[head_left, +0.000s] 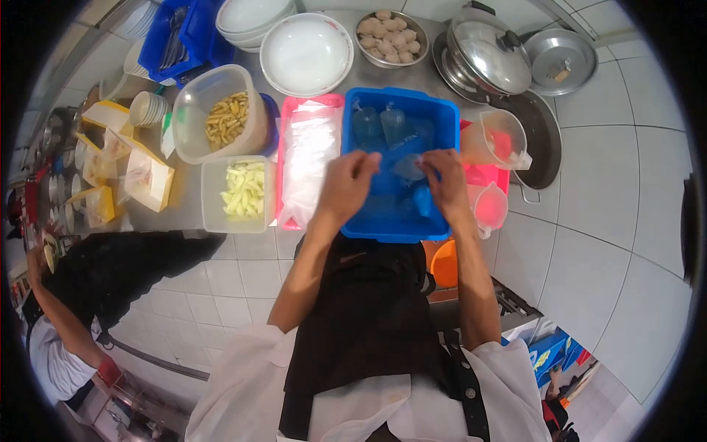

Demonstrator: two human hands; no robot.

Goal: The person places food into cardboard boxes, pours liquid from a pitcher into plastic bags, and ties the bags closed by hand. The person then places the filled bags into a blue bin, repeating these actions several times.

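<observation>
My left hand [352, 186] is over the left rim of a blue plastic tub [348, 118], fingers pinched together. Whatever may be in that pinch is too small to make out. Above the tub's right side, the thumb and fingertips of my right hand [446, 184] close on a small clear plastic bag [407, 168]. Inside the tub lie more clear bags [396, 127] that look filled with liquid. Left of the tub is a pink tray [313, 101] with a stack of clear plastic bags [309, 158].
Further left stand a container of brownish pickles [258, 110] and a container of pale green slices [208, 191]. White bowls [307, 55], a bowl of meatballs [387, 38] and a lidded pot [490, 55] line the back. Measuring jugs [501, 140] stand right. Another person [66, 331] works at left.
</observation>
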